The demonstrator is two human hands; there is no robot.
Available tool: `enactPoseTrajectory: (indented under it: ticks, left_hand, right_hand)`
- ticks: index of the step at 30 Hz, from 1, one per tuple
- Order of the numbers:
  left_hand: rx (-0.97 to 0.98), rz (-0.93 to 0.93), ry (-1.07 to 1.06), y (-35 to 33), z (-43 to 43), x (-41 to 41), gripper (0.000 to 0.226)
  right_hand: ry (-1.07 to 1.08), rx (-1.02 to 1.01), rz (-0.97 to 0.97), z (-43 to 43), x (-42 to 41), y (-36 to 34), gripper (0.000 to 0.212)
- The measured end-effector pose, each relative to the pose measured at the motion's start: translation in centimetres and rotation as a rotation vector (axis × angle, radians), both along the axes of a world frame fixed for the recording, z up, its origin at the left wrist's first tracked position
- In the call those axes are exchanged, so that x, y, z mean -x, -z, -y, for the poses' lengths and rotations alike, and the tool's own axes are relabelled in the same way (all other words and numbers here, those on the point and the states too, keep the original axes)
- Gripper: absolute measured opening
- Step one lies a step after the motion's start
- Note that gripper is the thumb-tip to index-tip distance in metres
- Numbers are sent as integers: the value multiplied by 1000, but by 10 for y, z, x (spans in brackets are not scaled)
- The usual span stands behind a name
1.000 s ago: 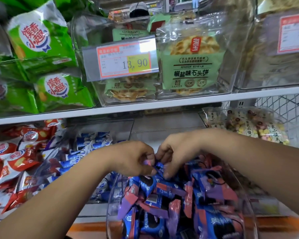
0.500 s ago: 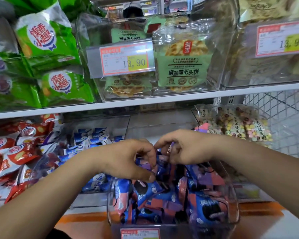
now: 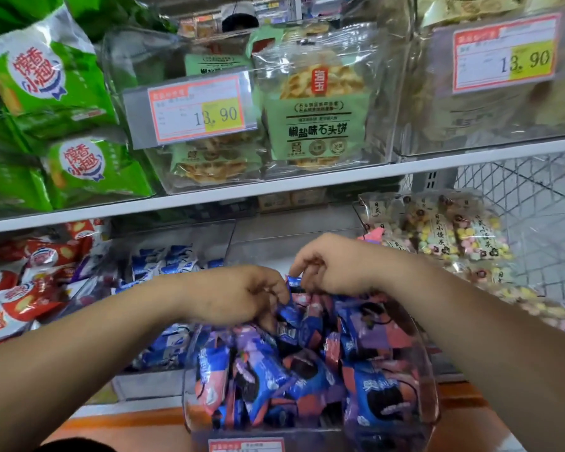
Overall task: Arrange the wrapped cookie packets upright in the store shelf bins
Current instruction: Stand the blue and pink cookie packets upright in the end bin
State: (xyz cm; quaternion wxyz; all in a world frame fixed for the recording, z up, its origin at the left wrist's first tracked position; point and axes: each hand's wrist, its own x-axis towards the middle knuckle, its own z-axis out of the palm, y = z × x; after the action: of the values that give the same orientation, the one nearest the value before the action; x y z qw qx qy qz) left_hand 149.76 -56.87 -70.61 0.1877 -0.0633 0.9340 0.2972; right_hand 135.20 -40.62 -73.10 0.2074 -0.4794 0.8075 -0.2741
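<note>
A clear plastic bin (image 3: 433, 383) on the lower shelf is packed with blue, purple and pink wrapped cookie packets (image 3: 265, 370). Both hands are at the back of this bin, over the pile. My right hand (image 3: 330, 265) pinches the top of one blue packet (image 3: 295, 282) between thumb and fingers. My left hand (image 3: 242, 295) has its fingers curled down into the packets just left of that one; its fingertips are hidden among the wrappers.
A second clear bin of blue-white packets (image 3: 163, 262) sits to the left, red snack bags (image 3: 30, 282) beyond it. A bag of pastel candies (image 3: 444, 236) lies at right. The upper shelf (image 3: 274, 187) holds green biscuit packs and price tags.
Both hands have lifted slightly toward the back of the bin. The right hand now has a blue packet's top edge between its fingers.
</note>
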Motion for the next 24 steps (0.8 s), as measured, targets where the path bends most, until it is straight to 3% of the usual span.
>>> enactPoseTrajectory:
  ticks: [3,6,9,15,19,24]
  left_hand:
    - [228,-28,-43,5,5,28,19]
    - [407,9,14,9,7,44,34]
    - [338,25,98,20,8,48,38]
    - [322,30,130,26,11,46,22]
    - [438,13,11,22,13,50,18]
    - [470,-12,-44,23,9,57,25]
  right_hand:
    - [-68,-51,-21,1,1,1,35]
    - [-151,-194,-60,0,-2,4,27]
    - [-195,-250,-93,1,-3,3,30]
    - [-247,-318,-143,-6,-2,-5,29]
    - [-82,-170,-270,-6,11,-14,11]
    - [85,-161,-391,-2,19,-14,26]
